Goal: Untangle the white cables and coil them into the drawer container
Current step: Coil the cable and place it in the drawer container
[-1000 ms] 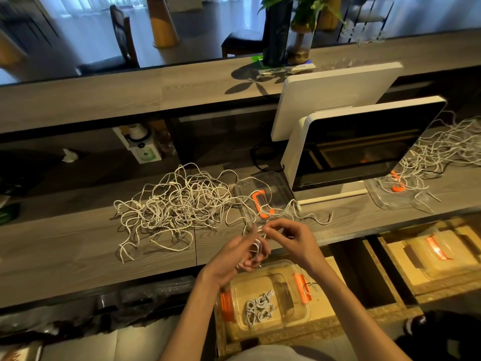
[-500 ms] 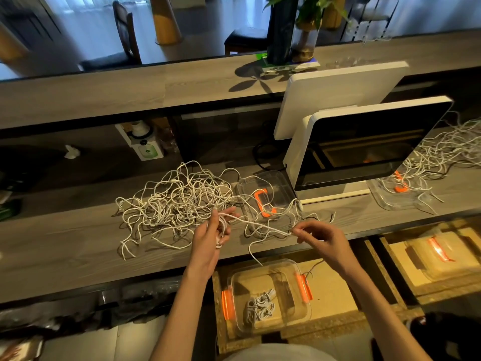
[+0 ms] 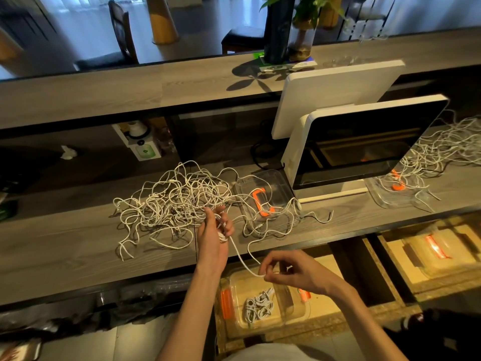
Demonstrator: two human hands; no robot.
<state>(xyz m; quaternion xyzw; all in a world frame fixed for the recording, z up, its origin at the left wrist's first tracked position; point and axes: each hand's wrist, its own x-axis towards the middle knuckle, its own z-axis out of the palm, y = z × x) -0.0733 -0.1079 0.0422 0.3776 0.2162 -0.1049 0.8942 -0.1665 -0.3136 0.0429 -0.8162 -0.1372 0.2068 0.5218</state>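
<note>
A tangled heap of white cables [image 3: 171,201] lies on the grey wooden counter. My left hand [image 3: 214,233] is raised at the heap's right edge and grips a small coil of white cable [image 3: 222,237]. From that coil one strand runs down to my right hand [image 3: 289,272], which pinches it above the drawer. Below, a clear container with orange clips [image 3: 291,316] sits in the open drawer [image 3: 335,316] and holds a bundle of coiled white cables [image 3: 259,306].
A clear lid with an orange clip [image 3: 263,194] lies under cable loops beside the white monitor [image 3: 364,142]. A second cable heap [image 3: 442,152] covers another clear lid at the right. A further drawer [image 3: 440,254] with a container stands open at the right.
My right hand has dropped from counter level to above the drawer, drawing the strand down. My left hand has stayed near the heap with the coil.
</note>
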